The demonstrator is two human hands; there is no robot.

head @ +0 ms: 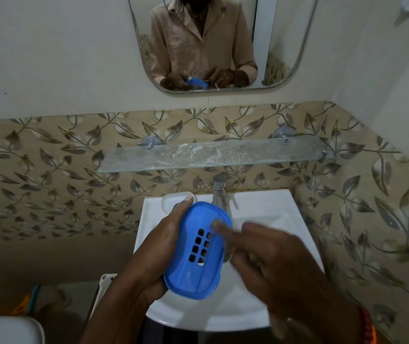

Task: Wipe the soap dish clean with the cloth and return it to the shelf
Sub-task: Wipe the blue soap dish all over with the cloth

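One blue oval plastic soap dish (197,249), with a block of small square drain holes in its floor, of which eight can be counted. It is held above one white ceramic wash basin (268,212), hollow side facing up towards the camera.

One left hand (157,247) grips the dish along its left rim: the fingers (186,200) curl over the far end and the thumb side cups the near left corner.

One right hand (273,254), motion-blurred, lies just right of the dish. Its extended forefinger reaches onto the dish's right inner wall beside the drain holes; whether the other fingers are curled or slack cannot be told from the blur. An orange thread band sits at that wrist.

One steel tap (219,188) stands behind the dish at the basin's back edge.

One frosted glass shelf (213,156) on two metal brackets, fixed to the leaf-patterned tiled wall above the tap.

One rounded wall mirror (213,43) above the shelf, reflecting the person and the blue dish.
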